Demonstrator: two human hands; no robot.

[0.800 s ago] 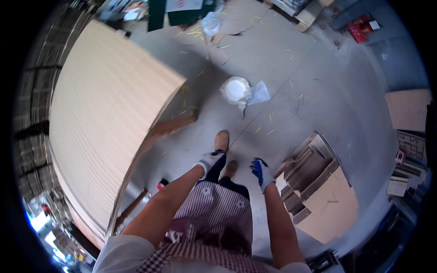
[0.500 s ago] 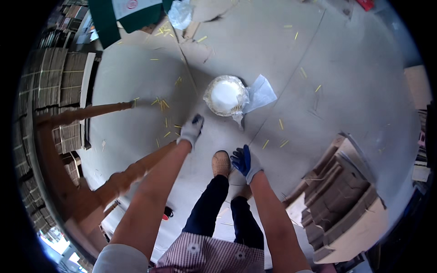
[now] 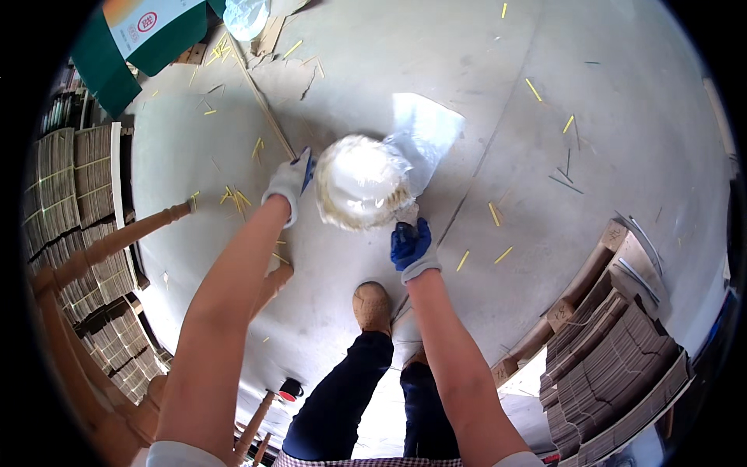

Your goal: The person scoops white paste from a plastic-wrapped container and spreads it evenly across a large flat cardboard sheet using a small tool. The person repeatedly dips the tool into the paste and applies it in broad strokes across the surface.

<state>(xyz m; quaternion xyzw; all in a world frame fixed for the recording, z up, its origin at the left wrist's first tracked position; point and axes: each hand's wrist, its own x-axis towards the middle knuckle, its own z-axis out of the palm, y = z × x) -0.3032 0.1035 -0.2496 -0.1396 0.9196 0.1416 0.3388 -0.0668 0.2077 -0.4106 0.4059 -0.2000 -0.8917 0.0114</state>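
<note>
A round tub (image 3: 330, 204) stands in front of me, its rim crusted and ragged; it looks slightly blurred. Smooth white stuff (image 3: 362, 171) fills it. My left hand (image 3: 289, 185), in a white glove with a blue palm, is open beside the tub's left side, fingers pointing away from me. Whether it touches the wall I cannot tell. What looks like a crusted brush (image 3: 405, 210) juts over the near right rim. Around its near end my blue-gloved right hand (image 3: 411, 243) is closed. A clear plastic sheet (image 3: 426, 136) hangs off the tub's right side.
Turned wooden legs (image 3: 132, 237) of upturned furniture reach in from the left. Bundled cardboard stacks (image 3: 74, 167) line the left; another stack (image 3: 611, 373) rests at the lower right. Yellow strips (image 3: 233, 198) litter the floor. A green carton (image 3: 109, 74) lies far left.
Both hands have come to the tub: the left to its left side, the right closing at the brush end. The tub appears larger and further left, and my view has shifted.
</note>
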